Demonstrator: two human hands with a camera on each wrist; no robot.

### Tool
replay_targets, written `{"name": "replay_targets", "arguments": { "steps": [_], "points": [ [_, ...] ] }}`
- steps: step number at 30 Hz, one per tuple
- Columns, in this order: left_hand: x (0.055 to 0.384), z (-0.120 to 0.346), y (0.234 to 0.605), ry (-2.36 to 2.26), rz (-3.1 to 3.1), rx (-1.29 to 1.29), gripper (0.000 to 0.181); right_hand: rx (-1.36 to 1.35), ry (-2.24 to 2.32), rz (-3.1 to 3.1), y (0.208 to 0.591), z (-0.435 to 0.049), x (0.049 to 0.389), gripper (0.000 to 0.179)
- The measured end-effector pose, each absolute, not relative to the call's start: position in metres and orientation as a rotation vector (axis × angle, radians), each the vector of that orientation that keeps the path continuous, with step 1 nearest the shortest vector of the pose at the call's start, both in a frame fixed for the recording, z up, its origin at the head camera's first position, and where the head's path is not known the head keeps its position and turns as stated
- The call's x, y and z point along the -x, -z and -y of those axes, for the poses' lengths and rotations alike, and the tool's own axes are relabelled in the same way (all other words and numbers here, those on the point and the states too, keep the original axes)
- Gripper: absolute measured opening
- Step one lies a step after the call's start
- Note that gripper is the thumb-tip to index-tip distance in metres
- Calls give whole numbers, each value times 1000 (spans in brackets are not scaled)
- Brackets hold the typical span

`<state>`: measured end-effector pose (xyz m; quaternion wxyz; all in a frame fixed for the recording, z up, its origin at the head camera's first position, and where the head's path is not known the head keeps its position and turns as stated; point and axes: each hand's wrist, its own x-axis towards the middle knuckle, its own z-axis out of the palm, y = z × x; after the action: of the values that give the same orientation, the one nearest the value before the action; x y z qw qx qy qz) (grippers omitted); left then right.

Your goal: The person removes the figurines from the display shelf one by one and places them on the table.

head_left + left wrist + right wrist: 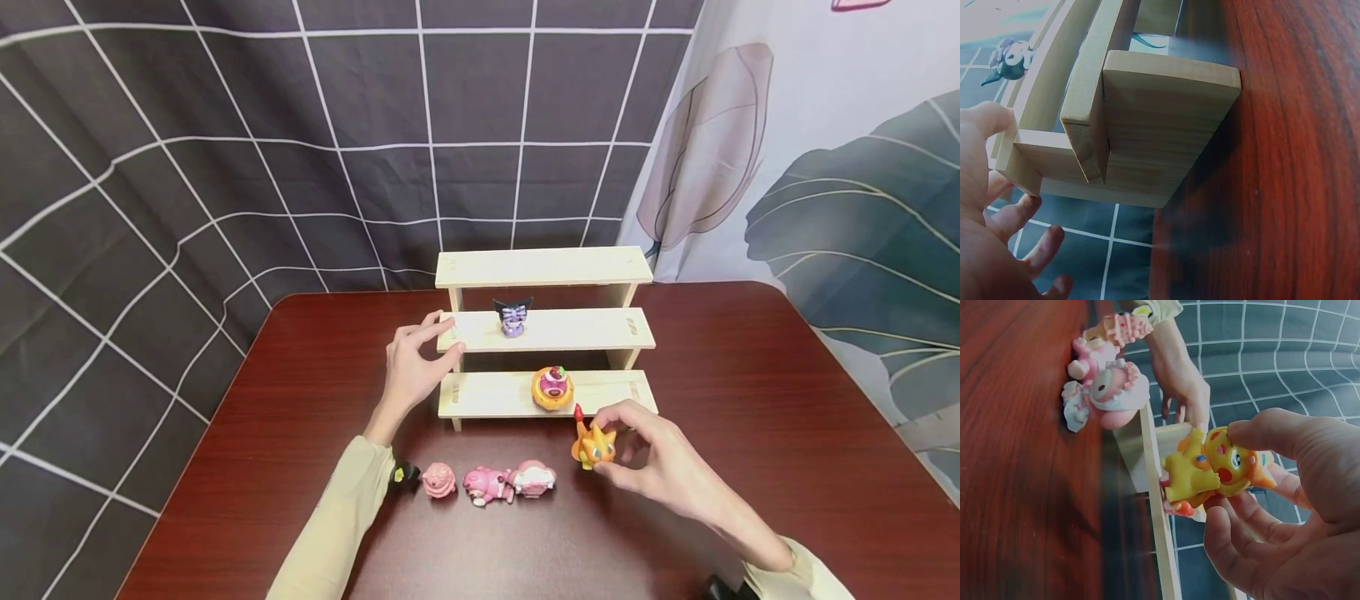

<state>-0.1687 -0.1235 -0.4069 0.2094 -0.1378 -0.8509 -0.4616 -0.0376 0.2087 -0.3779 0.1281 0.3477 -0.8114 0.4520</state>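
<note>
Nearest along the worktop [645, 550]: row of small pink and black figurines [486, 483]. Next, just off the front-right corner of the pale wooden three-tier rack [543, 268]: right hand [663, 462], grip grasping glossy yellow-orange creature figurine [595, 447]. Farther, left hand [415, 367], grip pinching middle tier's left end; purple-and-black figurine [513, 320] upright there.
</note>
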Motion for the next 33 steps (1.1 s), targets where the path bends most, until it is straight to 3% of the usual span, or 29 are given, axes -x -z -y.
{"name": "replay_targets", "arguments": {
  "steps": [33],
  "points": [
    [168,123,405,1294,2370,373,40,-1041,-1303,2423,401,-196,31,53]
  ]
}}
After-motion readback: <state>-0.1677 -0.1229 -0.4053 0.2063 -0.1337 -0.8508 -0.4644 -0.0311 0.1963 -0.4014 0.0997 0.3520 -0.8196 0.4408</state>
